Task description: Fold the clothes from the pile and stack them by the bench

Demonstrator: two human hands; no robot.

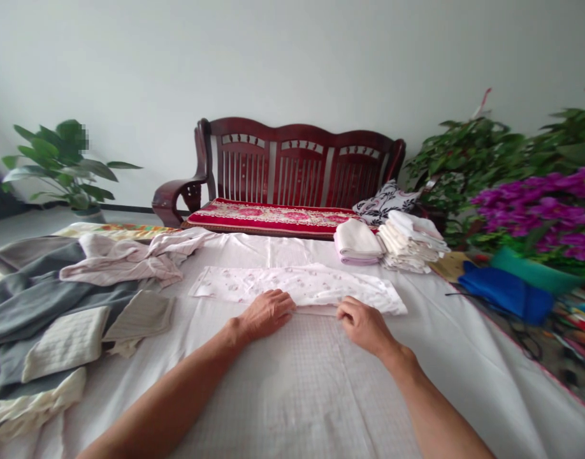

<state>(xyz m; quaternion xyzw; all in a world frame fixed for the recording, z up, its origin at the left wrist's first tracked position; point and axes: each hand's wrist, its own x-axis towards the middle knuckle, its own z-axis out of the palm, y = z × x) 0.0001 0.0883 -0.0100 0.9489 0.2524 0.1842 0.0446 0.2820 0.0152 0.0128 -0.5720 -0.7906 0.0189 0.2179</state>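
A white garment with a small pinkish print (316, 284) lies folded into a long strip across the white table cover (297, 389). My left hand (268, 312) rests palm down on its near edge, fingers lying over the cloth. Farther right along the same edge, my right hand (362, 322) has its fingers curled in and pinches the fabric. Between the hands a narrow layer of cloth shows along the near edge. The garment's exact kind cannot be made out.
Loose grey clothes (39, 299) and a pale pink crumpled garment (130, 255) lie at left. Folded white cloths (410, 239) are stacked at back right beside a smaller pile (358, 241). Beyond stand a wooden bench (292, 159), plants and purple flowers (545, 210).
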